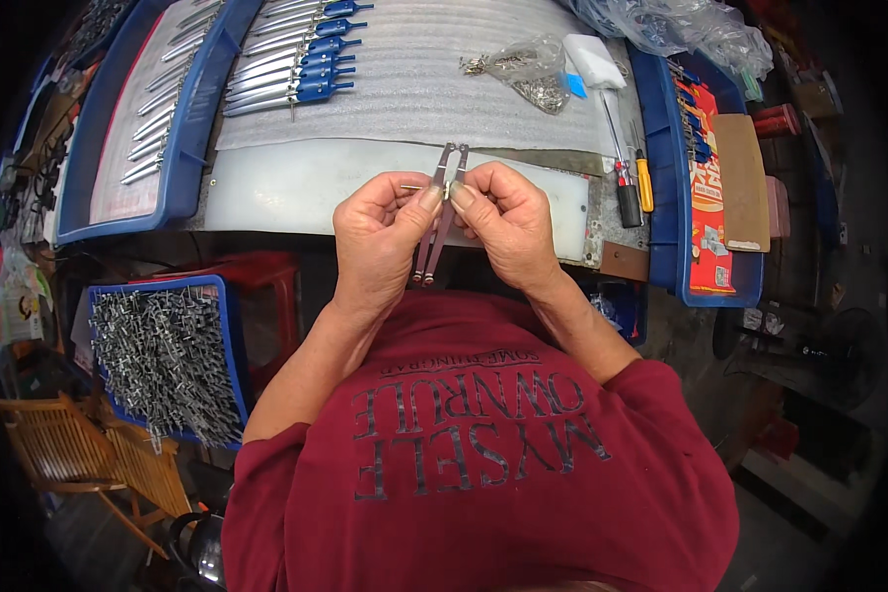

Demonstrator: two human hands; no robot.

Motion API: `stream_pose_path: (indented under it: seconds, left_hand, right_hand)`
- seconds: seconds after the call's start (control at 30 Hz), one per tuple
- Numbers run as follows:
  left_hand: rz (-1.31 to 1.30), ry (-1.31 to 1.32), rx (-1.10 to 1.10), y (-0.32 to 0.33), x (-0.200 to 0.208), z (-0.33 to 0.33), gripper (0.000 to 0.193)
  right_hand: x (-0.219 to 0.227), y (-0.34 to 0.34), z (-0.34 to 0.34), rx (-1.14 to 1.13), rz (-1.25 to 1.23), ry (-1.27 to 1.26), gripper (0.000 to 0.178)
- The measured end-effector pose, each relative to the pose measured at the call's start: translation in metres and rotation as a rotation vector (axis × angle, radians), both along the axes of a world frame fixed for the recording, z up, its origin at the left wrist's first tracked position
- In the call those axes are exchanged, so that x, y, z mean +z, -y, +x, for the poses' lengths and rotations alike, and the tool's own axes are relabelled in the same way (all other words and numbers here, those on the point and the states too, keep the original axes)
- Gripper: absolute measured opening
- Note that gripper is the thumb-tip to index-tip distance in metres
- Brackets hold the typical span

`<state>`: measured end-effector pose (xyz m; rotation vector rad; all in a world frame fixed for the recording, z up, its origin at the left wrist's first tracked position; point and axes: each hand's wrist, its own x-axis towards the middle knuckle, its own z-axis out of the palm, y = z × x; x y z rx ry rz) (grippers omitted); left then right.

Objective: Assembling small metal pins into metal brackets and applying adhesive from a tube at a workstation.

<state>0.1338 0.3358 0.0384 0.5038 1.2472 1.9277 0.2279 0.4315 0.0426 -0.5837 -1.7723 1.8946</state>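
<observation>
My left hand [385, 222] and my right hand [508, 212] meet above the near edge of the bench. Both are closed, thumbs and fingertips pinching a pair of narrow dark metal strips [432, 247] that stand side by side, slightly apart at the far end. Between the thumbs a small shiny metal piece [447, 190] shows; the fingers hide most of it. A thin rod [411, 187] sticks out by the left fingers. Beneath the hands lies a whitish board [276, 187]. Farther back, silver tools with blue ends [316, 89] lie in a row on a foam sheet [405, 79].
A blue tray [183, 187] of silver pieces stands at the left, above a crate [232, 345] heaped with metal parts. To the right are screwdrivers [643, 183], a clear bag of small metal parts [543, 79], and another blue tray [669, 257] holding cardboard [740, 178].
</observation>
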Motion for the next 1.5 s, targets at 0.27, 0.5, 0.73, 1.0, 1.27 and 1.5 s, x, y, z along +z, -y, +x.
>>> stream_pose_path:
  seconds: [0.27,0.5,0.73,1.0,1.27,1.5]
  left_hand:
    - [-0.018,0.005,-0.053,0.0003,-0.0001,-0.0042,0.012]
    - [-0.045,-0.043,-0.044,0.0002,-0.0030,-0.0070,0.014]
    - [-0.053,-0.012,-0.037,-0.0005,-0.0028,-0.0085,0.012]
    - [-0.042,-0.047,-0.054,0.0003,-0.0030,-0.0071,0.012]
    - [-0.072,-0.067,-0.065,0.0007,-0.0012,-0.0058,0.013]
    - [-0.050,-0.043,-0.072,0.0004,0.0003,-0.0073,0.013]
  right_hand:
    - [-0.0006,-0.0018,-0.0010,0.002,0.034,-0.020,0.013]
    - [-0.0026,-0.0041,-0.0034,0.010,-0.039,-0.025,0.012]
    - [-0.0042,-0.0028,-0.0042,0.012,-0.032,-0.017,0.012]
    - [-0.0033,-0.0021,-0.0029,0.012,-0.011,0.010,0.013]
    - [-0.0006,-0.0035,0.0003,0.031,-0.082,0.020,0.011]
    - [0.0014,-0.0047,-0.0001,0.042,-0.097,0.002,0.010]
